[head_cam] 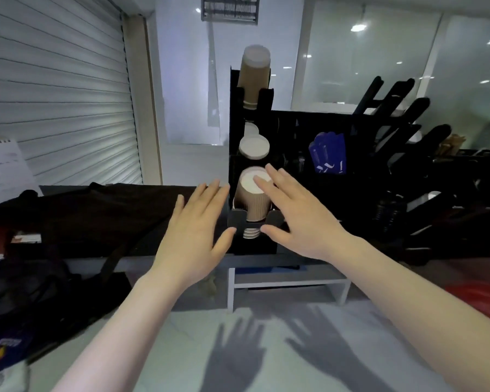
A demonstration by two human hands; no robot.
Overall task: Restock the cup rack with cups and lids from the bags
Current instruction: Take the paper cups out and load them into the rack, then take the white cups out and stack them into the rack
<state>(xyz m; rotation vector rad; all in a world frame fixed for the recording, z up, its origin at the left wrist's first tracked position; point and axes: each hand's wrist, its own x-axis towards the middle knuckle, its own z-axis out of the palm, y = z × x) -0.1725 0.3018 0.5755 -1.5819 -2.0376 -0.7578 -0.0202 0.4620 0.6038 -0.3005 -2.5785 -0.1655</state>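
Observation:
A black cup rack (235, 131) stands on a white riser. Its top slot holds a stack of brown paper cups (253, 77), upside down. Below sit white lids (253, 147). The bottom slot holds another stack of brown ribbed cups (251, 205). My left hand (195, 233) is spread flat just left of this lower stack, thumb near the rack's front holder. My right hand (292, 213) is spread on the right side, fingertips touching the top of the lower stack, thumb near the holder. Neither hand holds anything.
Black bags (68, 216) lie on the counter at left. A black organizer with blue packets (327, 154) and black slanted holders (402, 120) stands at right. A red bag (481, 301) shows at the right edge. The white riser (289, 284) sits under the rack.

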